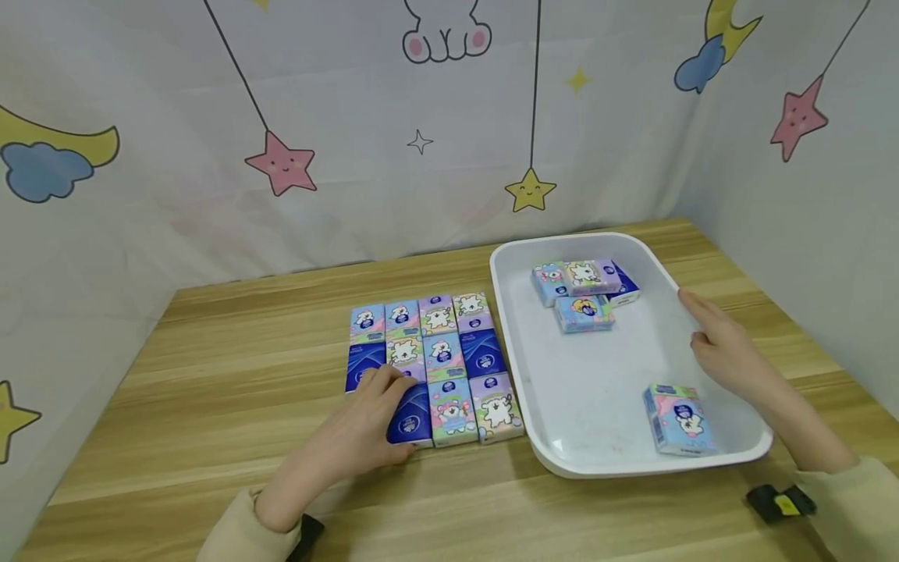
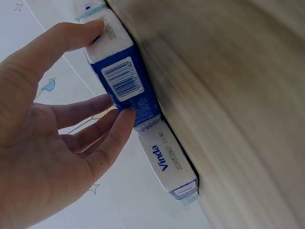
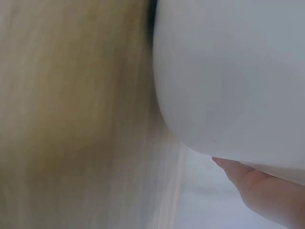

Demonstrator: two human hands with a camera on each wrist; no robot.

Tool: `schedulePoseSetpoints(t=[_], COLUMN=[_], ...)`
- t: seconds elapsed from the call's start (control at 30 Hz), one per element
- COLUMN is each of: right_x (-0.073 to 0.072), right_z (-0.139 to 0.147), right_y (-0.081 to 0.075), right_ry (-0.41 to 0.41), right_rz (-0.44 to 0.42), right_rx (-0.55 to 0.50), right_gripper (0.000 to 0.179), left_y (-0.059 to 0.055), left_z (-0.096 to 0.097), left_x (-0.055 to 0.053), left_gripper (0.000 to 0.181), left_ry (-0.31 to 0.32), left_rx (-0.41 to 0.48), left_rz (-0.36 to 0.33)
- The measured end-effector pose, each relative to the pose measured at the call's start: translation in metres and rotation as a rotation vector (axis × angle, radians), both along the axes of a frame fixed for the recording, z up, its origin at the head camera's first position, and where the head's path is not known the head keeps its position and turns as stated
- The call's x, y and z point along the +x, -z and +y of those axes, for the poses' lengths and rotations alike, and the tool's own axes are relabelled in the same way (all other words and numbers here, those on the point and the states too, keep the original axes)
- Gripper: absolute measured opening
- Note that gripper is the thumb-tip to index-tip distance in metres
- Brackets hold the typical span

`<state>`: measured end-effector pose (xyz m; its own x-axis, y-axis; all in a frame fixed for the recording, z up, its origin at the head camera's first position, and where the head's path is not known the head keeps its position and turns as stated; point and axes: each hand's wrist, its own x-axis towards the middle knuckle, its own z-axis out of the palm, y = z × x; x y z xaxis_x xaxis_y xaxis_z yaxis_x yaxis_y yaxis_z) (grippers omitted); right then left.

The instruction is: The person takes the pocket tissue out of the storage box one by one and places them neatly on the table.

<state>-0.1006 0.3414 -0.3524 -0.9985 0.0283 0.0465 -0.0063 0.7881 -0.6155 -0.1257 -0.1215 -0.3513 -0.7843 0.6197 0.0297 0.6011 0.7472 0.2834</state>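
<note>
My left hand [image 1: 372, 417] pinches a dark blue tissue pack [image 1: 410, 417] at the near left corner of a block of packs on the table. In the left wrist view, the thumb presses the white end of this pack [image 2: 123, 78] and the fingers reach along its barcoded side. Beside it in the near row lie a light blue pack [image 1: 453, 414] and a purple pack [image 1: 498, 410]. My right hand [image 1: 733, 351] holds the right rim of a white tray [image 1: 597, 390], thumb over the edge. The right wrist view shows its fingers against the tray's outer wall [image 3: 228, 71].
Inside the tray, several packs [image 1: 590, 277] are heaped near the far end, and a light blue pack [image 1: 681, 421] lies in the near right corner. The block's right side sits close along the tray. A printed white curtain [image 1: 393, 195] rises behind the wooden table [image 1: 232, 375].
</note>
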Motion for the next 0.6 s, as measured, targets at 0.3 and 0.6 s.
schedulePoseSetpoints(t=[0.3, 0.6], right_x=[-0.0004, -0.0006], right_z=[0.0008, 0.0008], right_y=[0.0012, 0.0009], right_ry=[-0.002, -0.004], right_rz=[0.001, 0.005], right_rx=[0.007, 0.01], right_gripper=[0.058, 0.057], left_y=[-0.001, -0.0017], left_z=[0.0003, -0.0007], left_x=[0.0003, -0.0003], left_gripper=[0.075, 0.077], left_ry=[-0.008, -0.001], left_rx=[0.013, 0.007], left_rz=[-0.018, -0.028])
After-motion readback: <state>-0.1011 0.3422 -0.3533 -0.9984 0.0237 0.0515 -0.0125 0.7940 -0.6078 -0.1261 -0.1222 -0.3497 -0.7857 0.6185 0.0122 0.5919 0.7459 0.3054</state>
